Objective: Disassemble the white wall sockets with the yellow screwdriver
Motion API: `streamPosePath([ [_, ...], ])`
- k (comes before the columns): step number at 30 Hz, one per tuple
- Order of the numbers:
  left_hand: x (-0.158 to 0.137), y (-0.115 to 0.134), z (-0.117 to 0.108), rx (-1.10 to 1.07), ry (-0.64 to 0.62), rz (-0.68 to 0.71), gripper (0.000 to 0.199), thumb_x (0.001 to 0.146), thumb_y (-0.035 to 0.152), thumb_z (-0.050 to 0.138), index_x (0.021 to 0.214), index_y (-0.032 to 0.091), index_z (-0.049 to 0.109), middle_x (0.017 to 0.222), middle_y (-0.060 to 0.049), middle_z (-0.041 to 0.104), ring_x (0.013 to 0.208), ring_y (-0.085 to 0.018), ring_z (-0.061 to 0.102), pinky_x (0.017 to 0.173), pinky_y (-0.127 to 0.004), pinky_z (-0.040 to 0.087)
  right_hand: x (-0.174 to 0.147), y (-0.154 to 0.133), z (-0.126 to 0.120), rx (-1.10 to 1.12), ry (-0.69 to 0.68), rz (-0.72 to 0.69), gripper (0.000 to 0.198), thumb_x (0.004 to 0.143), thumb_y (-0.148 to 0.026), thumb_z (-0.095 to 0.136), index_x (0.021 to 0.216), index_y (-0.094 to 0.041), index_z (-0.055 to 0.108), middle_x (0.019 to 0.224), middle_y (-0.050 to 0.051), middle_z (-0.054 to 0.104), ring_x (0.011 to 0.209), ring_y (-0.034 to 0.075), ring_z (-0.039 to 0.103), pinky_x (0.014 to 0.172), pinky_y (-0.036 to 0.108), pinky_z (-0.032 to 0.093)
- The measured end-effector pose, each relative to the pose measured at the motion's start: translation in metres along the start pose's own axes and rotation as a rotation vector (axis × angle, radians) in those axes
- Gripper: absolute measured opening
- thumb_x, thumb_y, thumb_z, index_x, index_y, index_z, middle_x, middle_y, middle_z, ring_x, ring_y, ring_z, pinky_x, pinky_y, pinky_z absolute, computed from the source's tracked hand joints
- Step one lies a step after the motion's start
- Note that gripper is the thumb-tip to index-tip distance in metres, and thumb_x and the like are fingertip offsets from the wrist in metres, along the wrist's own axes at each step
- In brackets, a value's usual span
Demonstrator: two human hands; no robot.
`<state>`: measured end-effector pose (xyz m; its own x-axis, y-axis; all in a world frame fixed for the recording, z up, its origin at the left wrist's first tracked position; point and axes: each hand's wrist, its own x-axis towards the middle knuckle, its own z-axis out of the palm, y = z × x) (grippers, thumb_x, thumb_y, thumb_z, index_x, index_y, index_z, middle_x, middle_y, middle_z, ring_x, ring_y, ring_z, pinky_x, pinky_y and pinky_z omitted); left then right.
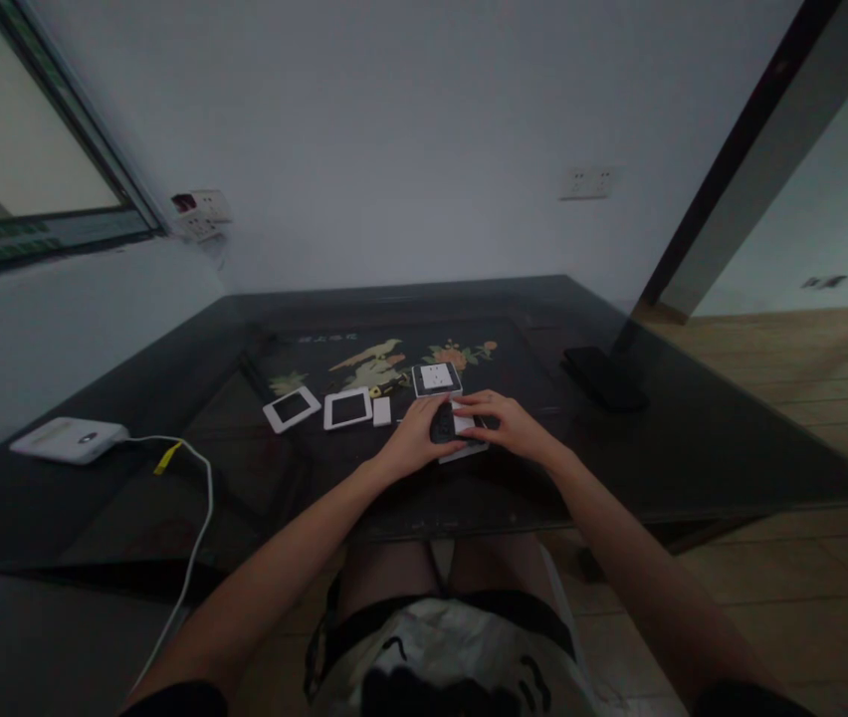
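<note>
Dark-backed unit [440,428]: your L hand [419,436] grips its edge; R hand [508,424] fingers pinch white insert [462,419]. Keep insert sq., pressure even.

This looks like a room in a home, though which room is hard to tell. The main clue is the dark, glossy counter [543,478], its top decorated with a bird [375,356] and flowers [452,356], more like household furniture than a workbench. It stands against a plain pale wall [364,129] fitted with ordinary sockets [586,183]. A window [21,129] is set in the left side, and plank-patterned flooring [782,373] runs along the right, past dark trim [738,149] at the wall's edge. Everything appears dimly lit.
</note>
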<state>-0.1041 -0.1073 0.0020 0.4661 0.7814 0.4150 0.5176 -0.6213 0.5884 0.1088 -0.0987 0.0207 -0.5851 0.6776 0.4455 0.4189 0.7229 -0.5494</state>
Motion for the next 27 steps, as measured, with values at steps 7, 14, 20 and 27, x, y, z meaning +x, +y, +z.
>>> streamPosePath([
  [7, -0.001, 0.0, 0.0, 0.015, -0.011, -0.014, 0.074, 0.071, 0.04, 0.076, 0.133, 0.017, 0.043, 0.134, -0.016, 0.051, 0.126, -0.03, 0.045, 0.108, -0.048, 0.035, -0.001, 0.002, -0.002, -0.059, -0.037, -0.017, 0.032, 0.083, -0.029, 0.066, 0.114, -0.026, 0.068, 0.124, 0.008, 0.065, 0.111, 0.024, 0.057, 0.096, 0.045, 0.046],
  [14, 0.0, 0.002, -0.001, 0.014, -0.007, -0.002, 0.072, 0.071, 0.038, 0.076, 0.133, 0.02, 0.044, 0.133, -0.015, 0.052, 0.126, -0.03, 0.046, 0.107, -0.049, 0.036, -0.001, 0.003, -0.001, -0.087, -0.036, -0.026, 0.031, 0.083, -0.031, 0.065, 0.114, -0.028, 0.068, 0.125, 0.006, 0.065, 0.112, 0.025, 0.058, 0.097, 0.045, 0.046],
  [20, -0.001, 0.003, -0.001, 0.041, -0.001, -0.001, 0.07, 0.071, 0.038, 0.076, 0.131, 0.018, 0.046, 0.131, -0.016, 0.054, 0.124, -0.03, 0.048, 0.106, -0.049, 0.037, -0.005, 0.002, 0.001, -0.152, -0.06, -0.02, 0.031, 0.087, -0.032, 0.06, 0.117, -0.027, 0.067, 0.127, 0.006, 0.063, 0.118, 0.025, 0.057, 0.101, 0.045, 0.045],
  [27, -0.001, -0.001, 0.002, 0.068, 0.008, 0.018, 0.071, 0.071, 0.042, 0.075, 0.13, 0.014, 0.048, 0.132, -0.017, 0.054, 0.125, -0.029, 0.048, 0.107, -0.046, 0.037, -0.011, -0.003, 0.003, -0.211, -0.074, -0.032, 0.034, 0.093, -0.029, 0.048, 0.123, -0.024, 0.063, 0.132, 0.007, 0.059, 0.125, 0.023, 0.053, 0.107, 0.045, 0.042],
])
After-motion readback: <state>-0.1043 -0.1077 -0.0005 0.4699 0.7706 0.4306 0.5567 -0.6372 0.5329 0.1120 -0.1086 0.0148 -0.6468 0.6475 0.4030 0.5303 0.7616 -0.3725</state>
